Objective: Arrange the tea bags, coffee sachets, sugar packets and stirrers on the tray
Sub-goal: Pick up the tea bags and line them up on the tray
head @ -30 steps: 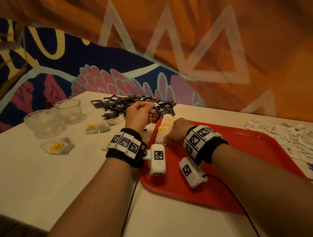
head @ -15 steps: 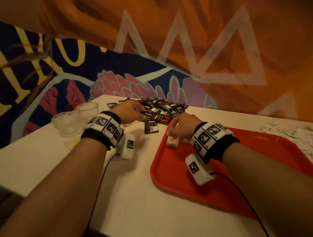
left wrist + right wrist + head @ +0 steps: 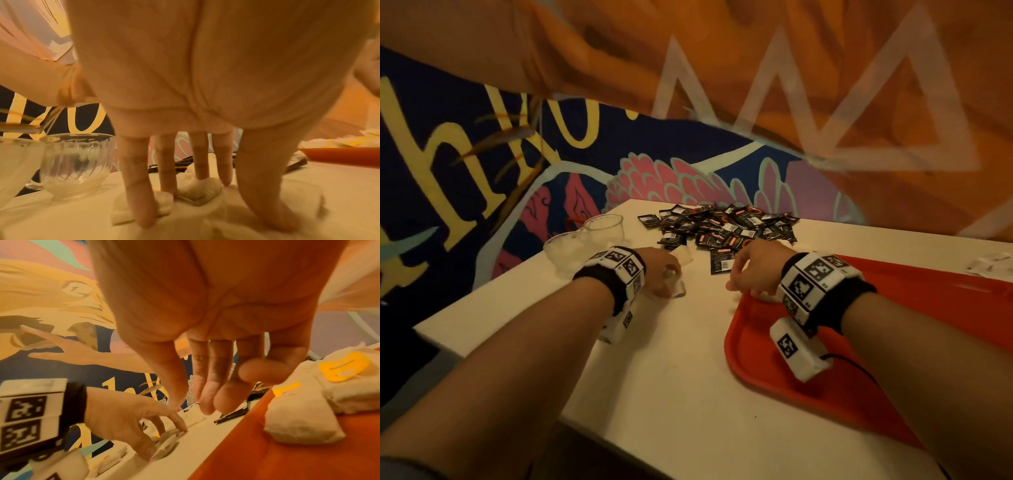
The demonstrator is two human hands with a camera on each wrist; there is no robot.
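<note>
On the white table, my left hand (image 3: 666,274) comes down on a small heap of white tea bags (image 3: 197,193). Its fingers and thumb close around them, and one bag stands on edge between them (image 3: 166,444). My right hand (image 3: 743,281) hovers over the far left corner of the red tray (image 3: 893,359), fingers (image 3: 205,402) hanging loose and holding nothing. Several tea bags with yellow tags (image 3: 298,423) lie on the tray under and beside that hand. A pile of black coffee sachets (image 3: 722,226) lies beyond both hands.
Two glass bowls (image 3: 585,240) stand left of my left hand, close to its little finger (image 3: 141,211). White sugar packets (image 3: 989,265) lie at the far right past the tray. The table ends at the painted wall; its left edge runs just outside the bowls.
My left hand drew back from the coffee sachets and dropped onto the tea bags beside the bowls. My right hand let go of the tea bag on the tray and lifted slightly.
</note>
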